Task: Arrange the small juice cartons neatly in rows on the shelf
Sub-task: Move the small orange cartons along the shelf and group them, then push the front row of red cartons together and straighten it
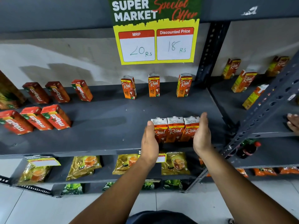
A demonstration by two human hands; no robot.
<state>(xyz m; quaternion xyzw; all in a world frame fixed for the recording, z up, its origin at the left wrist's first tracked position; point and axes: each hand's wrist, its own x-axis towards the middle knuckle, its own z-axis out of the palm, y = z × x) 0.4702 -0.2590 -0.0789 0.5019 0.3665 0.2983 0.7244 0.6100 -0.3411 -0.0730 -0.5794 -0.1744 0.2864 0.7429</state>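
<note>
Three orange Real juice cartons point(175, 129) stand side by side, touching, near the front edge of the dark grey shelf point(113, 120). My left hand point(149, 141) lies flat against the left carton. My right hand point(202, 135) lies flat against the right carton, so the row is pressed between both palms. At the back of the shelf stand three more Real cartons, spaced apart: one on the left point(128, 87), one in the middle point(154, 85), one on the right point(184, 85).
Red Maaza cartons stand in a back row point(57, 92) and a front row point(34, 118) on the left. A yellow price sign point(156, 42) hangs above. More Real cartons point(244, 80) are on the right-hand shelf, where another person's hand point(293, 124) shows. Tea packets point(85, 165) lie on the shelf below.
</note>
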